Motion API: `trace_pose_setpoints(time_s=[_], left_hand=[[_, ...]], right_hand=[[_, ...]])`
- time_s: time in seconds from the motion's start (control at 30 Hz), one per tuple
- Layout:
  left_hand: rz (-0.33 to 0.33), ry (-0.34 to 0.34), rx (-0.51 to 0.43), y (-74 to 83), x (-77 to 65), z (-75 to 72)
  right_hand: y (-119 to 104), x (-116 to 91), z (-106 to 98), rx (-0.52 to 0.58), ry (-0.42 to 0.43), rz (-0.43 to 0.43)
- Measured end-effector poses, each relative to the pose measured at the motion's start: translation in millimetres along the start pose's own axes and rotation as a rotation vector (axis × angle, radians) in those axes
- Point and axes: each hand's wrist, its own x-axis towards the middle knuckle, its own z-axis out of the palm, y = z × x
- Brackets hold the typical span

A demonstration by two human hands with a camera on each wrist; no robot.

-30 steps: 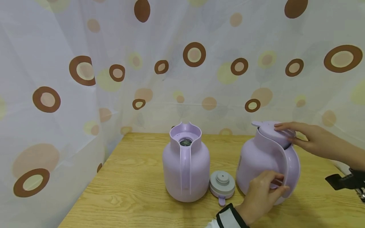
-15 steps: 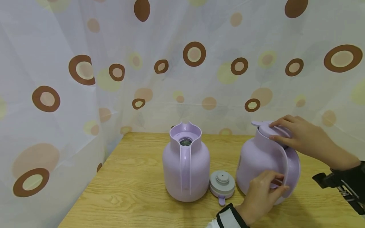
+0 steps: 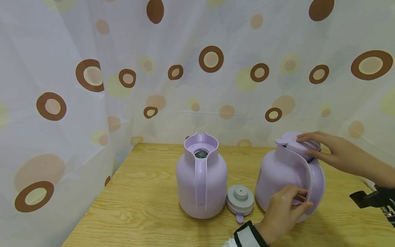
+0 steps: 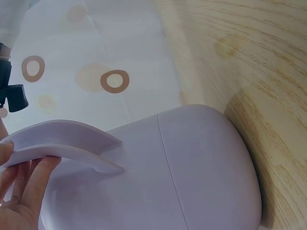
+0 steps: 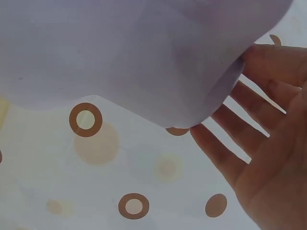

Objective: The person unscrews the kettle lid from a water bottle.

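On the right of the table stands a lilac thermos jug point(image 3: 271, 178), its handle towards me. My left hand point(image 3: 284, 209) holds that handle point(image 3: 314, 185); in the left wrist view the fingers point(image 4: 41, 179) hook under it, thumb on the other side. My right hand point(image 3: 334, 151) grips the jug's lilac lid point(image 3: 297, 142) across its top, thumb at the near side. The lid sits tilted in the jug's mouth, its small tab pointing left. Spread fingers point(image 5: 216, 148) meet the jug's top edge in the right wrist view.
A second lilac thermos jug point(image 3: 202, 181) stands uncovered at mid-table, handle towards me. Between the jugs lies an upturned lid point(image 3: 240, 199) with a grey underside and lilac tab. Behind the wooden table point(image 3: 139, 192) hangs a patterned curtain point(image 3: 185, 92).
The lid on the right jug has turned, its tab swinging towards me. My right hand reached further over the lid, then drew back right. My left hand stays on the handle.
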Motion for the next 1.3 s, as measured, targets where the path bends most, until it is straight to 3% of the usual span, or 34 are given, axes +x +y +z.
trace_pose_setpoints(time_s=[0.13,0.4,0.5,0.7,1.03,1.1,1.3], left_hand=[[0.001,0.003,0.002,0.1,-0.1,-0.2],[-0.017,-0.003,-0.017,0.4,-0.8,0.3],[-0.013,-0.001,-0.019,-0.3,-1.1,1.4],[-0.003,0.004,-0.019,-0.6,-0.8,0.8],[-0.002,0.0,-0.018,0.4,-0.3,-0.3],[-0.004,-0.004,-0.018,0.2,-0.3,0.3],[-0.02,-0.016,-0.047,-0.3,-0.1,0.9]], right_hand=[[-1.2,-0.5,-1.9,0.021,-0.001,-0.014],[-13.6,9.4,5.5,-0.081,0.002,0.216],[-15.1,11.7,6.5,-0.115,-0.006,0.236],[-11.9,8.9,5.8,-0.066,0.012,0.172],[1.4,-1.3,-0.4,0.026,0.028,-0.028],[-0.5,-1.7,-1.6,0.017,0.019,0.0],[-13.1,2.8,-3.9,-0.072,-0.068,0.202]])
